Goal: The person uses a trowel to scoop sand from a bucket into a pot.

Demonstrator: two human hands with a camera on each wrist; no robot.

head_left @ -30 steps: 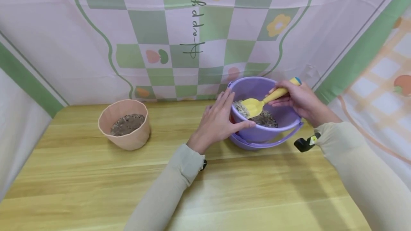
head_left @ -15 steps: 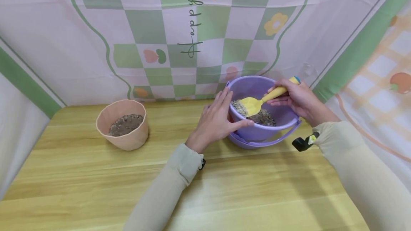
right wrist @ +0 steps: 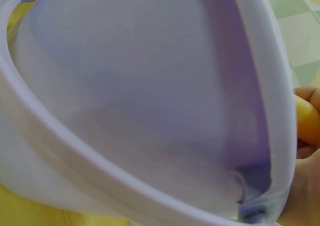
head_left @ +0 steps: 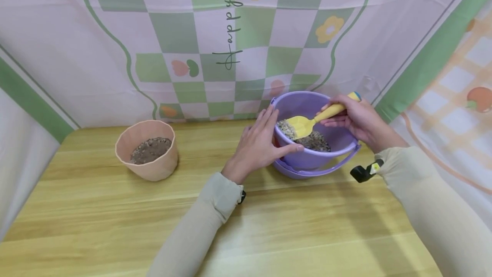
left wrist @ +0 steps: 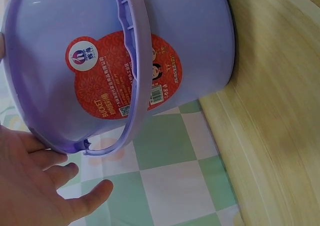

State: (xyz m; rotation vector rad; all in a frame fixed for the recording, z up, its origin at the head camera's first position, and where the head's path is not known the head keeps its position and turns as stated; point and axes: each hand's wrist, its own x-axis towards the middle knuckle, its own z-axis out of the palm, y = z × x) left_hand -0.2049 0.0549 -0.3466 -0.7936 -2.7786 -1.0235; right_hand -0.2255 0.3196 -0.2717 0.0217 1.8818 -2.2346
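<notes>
My right hand (head_left: 355,116) grips the yellow handle of a toy hand shovel (head_left: 301,127), held slantwise over the mouth of a purple bucket (head_left: 338,138). Pale grainy grit lies at the shovel's blade, near the bucket's left rim. Darker grit (head_left: 317,142) covers part of the inside below. Against the bucket's left side rests my left hand (head_left: 255,146), fingers straight at the rim and thumb along the near edge. Its fingers (left wrist: 60,173) spread loosely beside the handle joint in the left wrist view. The right wrist view shows mostly the bucket's outer wall (right wrist: 140,86).
A peach ribbed pot (head_left: 163,166) with brown soil stands at the left on the wooden table (head_left: 127,221). The bucket's handle (head_left: 334,168) hangs down in front. A green and white checked cloth (head_left: 215,63) rises behind the table.
The whole head view shifts slightly to the left. Hands, shovel and bucket stay almost still relative to one another.
</notes>
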